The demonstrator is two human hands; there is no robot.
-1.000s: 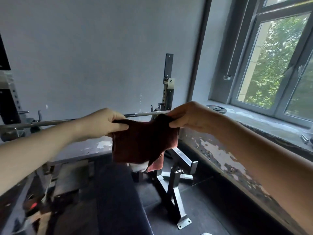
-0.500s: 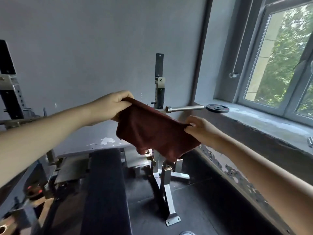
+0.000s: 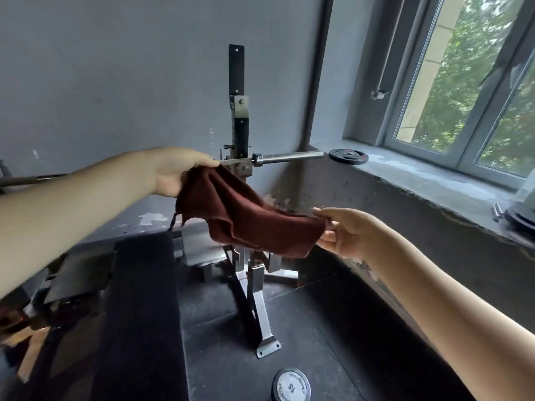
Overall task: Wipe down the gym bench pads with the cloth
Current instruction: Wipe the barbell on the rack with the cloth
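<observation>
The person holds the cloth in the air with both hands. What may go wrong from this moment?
1. The left hand grips the cloth right beside the barbell end; the hand may bump it, or the cloth may snag there.
2. The right hand pinches only the cloth's edge, so it might slip out.
3. A round weight lies on the floor by the bench pad: a possible trip.

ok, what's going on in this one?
A person holds a dark red fabric cloth stretched between both hands, in the air above the long black bench pad. The left hand grips its upper end, close to the steel barbell. The right hand pinches the lower end. The cloth is not touching the pad, so no wiping is under way.
</observation>
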